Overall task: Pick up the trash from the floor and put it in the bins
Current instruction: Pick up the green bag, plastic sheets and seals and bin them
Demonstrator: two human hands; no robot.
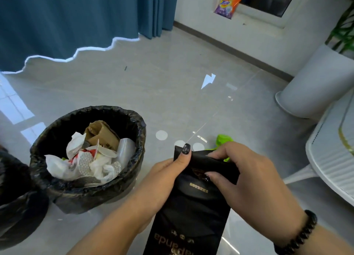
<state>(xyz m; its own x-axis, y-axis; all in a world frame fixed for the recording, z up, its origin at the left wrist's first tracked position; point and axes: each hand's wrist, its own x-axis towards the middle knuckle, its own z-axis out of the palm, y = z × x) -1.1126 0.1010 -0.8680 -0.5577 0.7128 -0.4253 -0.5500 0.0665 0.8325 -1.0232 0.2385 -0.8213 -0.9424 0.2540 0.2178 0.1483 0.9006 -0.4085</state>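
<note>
A long black foil bag (191,206) with gold print hangs in front of me. My left hand (162,180) grips its top left corner, thumb laid over the fold. My right hand (247,170) pinches the top right edge, fingers curled over it. To the left stands a bin (132,180) lined with a black bag, holding crumpled plastic, paper and a piece of cardboard. A green scrap (223,139) lies on the floor just beyond my right hand, partly hidden by it.
A second black-lined bin (17,201) sits at the far left edge. A white table (331,159) stands on the right, with a white plant pot (314,88) behind it. Blue curtains (76,17) hang at the back. An orange and purple packet (228,4) leans on the window sill.
</note>
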